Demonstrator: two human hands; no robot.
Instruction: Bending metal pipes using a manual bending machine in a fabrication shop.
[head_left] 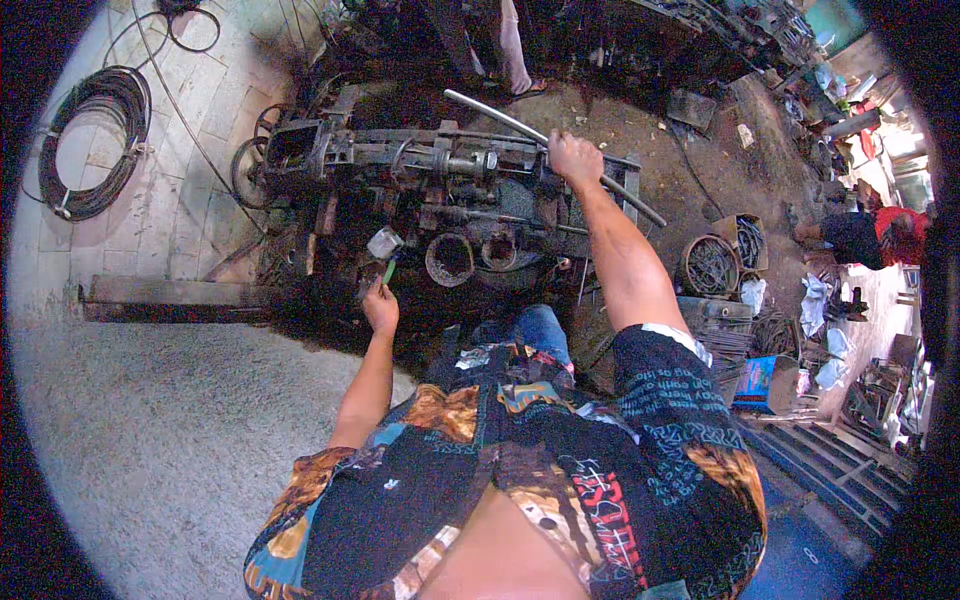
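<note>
My right hand (pixel 575 160) is closed around a long grey metal rod (pixel 625 200), which slants over the right end of a dark, greasy machine (pixel 420 165). In my left hand (pixel 379 305), lower and to the left, the fingers are closed on a slim green object (pixel 389 271); its kind is not clear. Just beyond it a whitish, blocky thing (pixel 383 242) shows at the machine's near side; whether the two are joined I cannot tell. Two round, open-topped metal cylinders (pixel 449 259) stand to the right of my left hand.
Coiled black cable (pixel 95 140) lies on the tiled floor at left. A long metal beam (pixel 180 293) crosses near the machine. Behind it a person's leg (pixel 513 50) shows. At right are a round container of wire (pixel 710 265), a blue box (pixel 765 385) and a person in red (pixel 900 235).
</note>
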